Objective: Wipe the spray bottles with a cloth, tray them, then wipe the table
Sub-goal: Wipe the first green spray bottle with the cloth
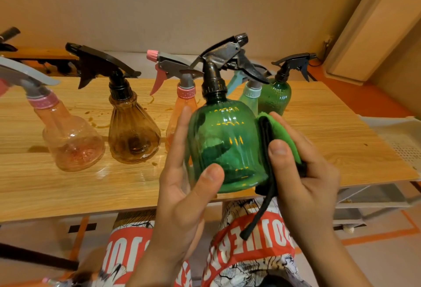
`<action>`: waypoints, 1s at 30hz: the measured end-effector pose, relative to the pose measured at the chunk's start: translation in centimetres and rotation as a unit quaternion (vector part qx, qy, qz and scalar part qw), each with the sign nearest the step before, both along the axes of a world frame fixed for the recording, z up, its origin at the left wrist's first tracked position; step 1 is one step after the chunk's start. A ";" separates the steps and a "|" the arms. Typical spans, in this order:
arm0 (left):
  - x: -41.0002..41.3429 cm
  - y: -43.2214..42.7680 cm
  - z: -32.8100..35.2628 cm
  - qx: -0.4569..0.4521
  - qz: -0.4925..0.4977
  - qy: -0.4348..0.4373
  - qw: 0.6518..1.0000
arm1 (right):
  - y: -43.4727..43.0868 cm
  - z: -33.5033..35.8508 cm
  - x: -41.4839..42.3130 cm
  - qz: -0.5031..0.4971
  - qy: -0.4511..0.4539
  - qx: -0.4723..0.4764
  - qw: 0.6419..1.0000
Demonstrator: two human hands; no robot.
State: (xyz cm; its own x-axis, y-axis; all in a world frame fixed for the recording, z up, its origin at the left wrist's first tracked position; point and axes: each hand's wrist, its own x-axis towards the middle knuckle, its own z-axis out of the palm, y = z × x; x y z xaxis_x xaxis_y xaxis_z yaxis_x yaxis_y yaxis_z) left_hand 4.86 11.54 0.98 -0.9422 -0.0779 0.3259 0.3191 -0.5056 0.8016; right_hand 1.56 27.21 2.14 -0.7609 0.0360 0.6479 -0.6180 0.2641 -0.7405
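Pale wood-grain table (pixel 45 191) runs across the view w/ a beige wall behind. Brownish drips (pixel 100 125) mark the top toward the back. Far left stands a pink bottle (pixel 70 136), next an amber bottle (pixel 133 132), then an orange bottle (pixel 182 104) partly hidden by the person's fingers.

Left hand (pixel 182 195) grips the green bottle (pixel 225 141) low on its body, thumb on the near side, fingers round the far side. The bottle is upright & appears held just above the table's front edge. Behind it a teal bottle (pixel 250 100) and a second green bottle (pixel 276 95) both stand on the table. Right hand (pixel 303 173) pinches a folded green cloth (pixel 284 132) & presses it on the held bottle's right flank; a black strap (pixel 257 216) dangles from it. White tray (pixel 398 136) sits just beyond the table's right end.

Handling, prob.: the held bottle looks empty, so light. Thin clear plastic, stiff enough but likely to flex if squeezed hard. The smooth ribbed wall may be slick if wet. Best hold = the wide body, or the neck under the black cap. The trigger head is a poor handle since it could twist or squirt.
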 end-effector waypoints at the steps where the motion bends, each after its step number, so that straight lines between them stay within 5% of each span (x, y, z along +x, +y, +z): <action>1: 0.1 0.1 0.0 0.000 -0.003 0.000 1.000 | -0.1 -0.1 0.1 -0.001 -0.005 -0.007 1.000; 6: 0.0 0.1 0.0 -0.003 0.025 0.008 1.000 | -0.3 -0.6 1.1 0.018 0.073 0.053 0.996; 12: 0.1 0.2 -0.1 -0.019 0.007 0.020 1.000 | -0.4 -0.6 0.0 -0.007 -0.003 0.005 1.000; 18: 0.5 0.0 0.1 0.006 -0.023 0.035 0.999 | -0.3 0.3 1.4 0.007 0.139 0.086 0.986; 22: 0.6 0.1 0.1 -0.016 0.013 0.038 0.999 | -0.2 0.2 1.3 0.001 0.099 0.057 0.993; 27: 0.4 0.0 0.2 -0.010 0.055 0.037 0.998 | -0.3 0.5 2.2 0.029 0.144 0.140 0.979; 30: 0.4 0.4 0.2 -0.014 0.046 0.042 0.998 | -0.5 0.4 1.7 -0.008 0.079 0.058 0.995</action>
State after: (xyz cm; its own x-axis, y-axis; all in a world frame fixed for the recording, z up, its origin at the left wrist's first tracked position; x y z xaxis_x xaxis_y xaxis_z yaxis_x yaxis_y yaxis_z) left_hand 5.30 11.90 1.14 -0.9008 -0.1517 0.4069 0.4295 -0.4490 0.7835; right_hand 3.27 26.71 2.51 -0.6496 -0.0348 0.7594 -0.7192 0.3521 -0.5990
